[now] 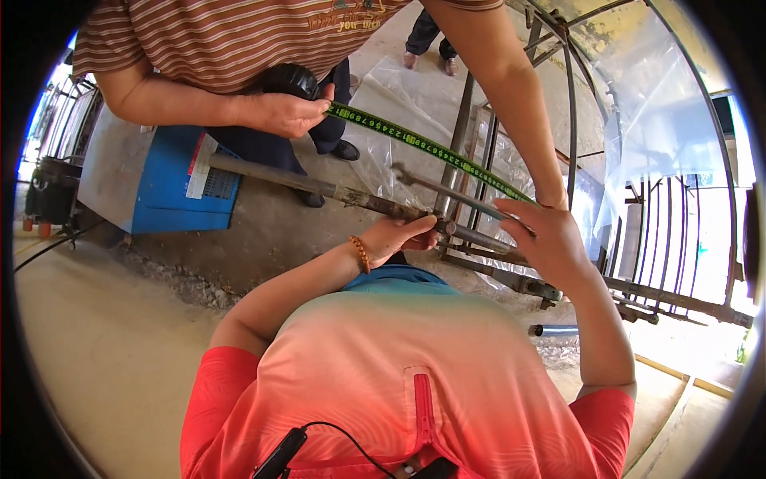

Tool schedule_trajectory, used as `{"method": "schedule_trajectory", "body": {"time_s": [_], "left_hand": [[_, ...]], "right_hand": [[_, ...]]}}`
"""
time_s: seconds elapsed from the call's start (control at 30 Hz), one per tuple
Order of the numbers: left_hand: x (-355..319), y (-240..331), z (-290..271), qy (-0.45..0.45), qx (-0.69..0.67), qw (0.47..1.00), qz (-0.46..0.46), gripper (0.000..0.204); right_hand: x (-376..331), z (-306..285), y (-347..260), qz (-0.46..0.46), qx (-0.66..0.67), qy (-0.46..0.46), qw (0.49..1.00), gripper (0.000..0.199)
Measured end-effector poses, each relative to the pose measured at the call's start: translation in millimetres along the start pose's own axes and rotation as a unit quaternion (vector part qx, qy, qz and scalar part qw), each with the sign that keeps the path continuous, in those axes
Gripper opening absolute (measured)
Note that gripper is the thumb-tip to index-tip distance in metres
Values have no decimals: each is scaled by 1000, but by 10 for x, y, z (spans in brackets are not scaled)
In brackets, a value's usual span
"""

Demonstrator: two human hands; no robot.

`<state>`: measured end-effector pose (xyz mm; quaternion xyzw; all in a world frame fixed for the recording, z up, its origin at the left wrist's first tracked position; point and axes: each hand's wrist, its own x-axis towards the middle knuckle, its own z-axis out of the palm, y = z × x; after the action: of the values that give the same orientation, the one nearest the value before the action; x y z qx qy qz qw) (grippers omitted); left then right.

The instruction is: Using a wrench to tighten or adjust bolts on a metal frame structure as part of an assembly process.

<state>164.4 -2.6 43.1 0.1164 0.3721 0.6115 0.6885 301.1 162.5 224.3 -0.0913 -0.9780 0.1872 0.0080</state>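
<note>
My left hand [396,237], with a beaded bracelet at the wrist, is closed around a long worn metal pipe [295,182], thumb on top and fingertips partly hidden beneath. The pipe slants from the blue machine at left down toward the right. In my right hand [549,242] is a wrench [447,190], its open jaw pointing up and left above the pipe. Just beyond, a co-worker's hand [289,114] holds a black tape measure [290,81]. Its green blade [415,142] stretches right, passing behind the wrench toward my right hand; the co-worker's other hand is mostly hidden there.
A blue and grey machine [171,180] stands at left. Dark metal bars form a frame [570,104] at right, with clear plastic sheeting [650,96] over it. More plastic lies on the floor. Another person's legs [427,36] show at the back. A shiny tube [554,330] juts out below my right hand.
</note>
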Motion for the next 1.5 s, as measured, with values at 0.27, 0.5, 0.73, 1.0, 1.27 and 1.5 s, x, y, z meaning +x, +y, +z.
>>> {"method": "schedule_trajectory", "body": {"time_s": [0.27, 0.5, 0.73, 1.0, 1.27, 1.5], "left_hand": [[-7, 83, 29, 20, 14, 999, -48, 31], [-65, 126, 57, 51, -2, 999, -13, 27], [62, -365, -363, -105, -33, 988, 109, 55], [150, -149, -37, -6, 64, 998, 23, 27], [-579, 454, 334, 83, 552, 773, 300, 16], [-414, 685, 435, 117, 712, 563, 403, 13]], "right_hand": [[-324, 465, 94, 302, 421, -65, 853, 26], [66, 897, 26, 95, 136, 12, 986, 31], [115, 888, -80, 35, -95, -8, 995, 32], [100, 947, -183, 22, -124, 54, 991, 29], [143, 904, -196, 92, -90, 4, 992, 27], [-143, 1053, -36, 138, 202, 82, 966, 28]]}}
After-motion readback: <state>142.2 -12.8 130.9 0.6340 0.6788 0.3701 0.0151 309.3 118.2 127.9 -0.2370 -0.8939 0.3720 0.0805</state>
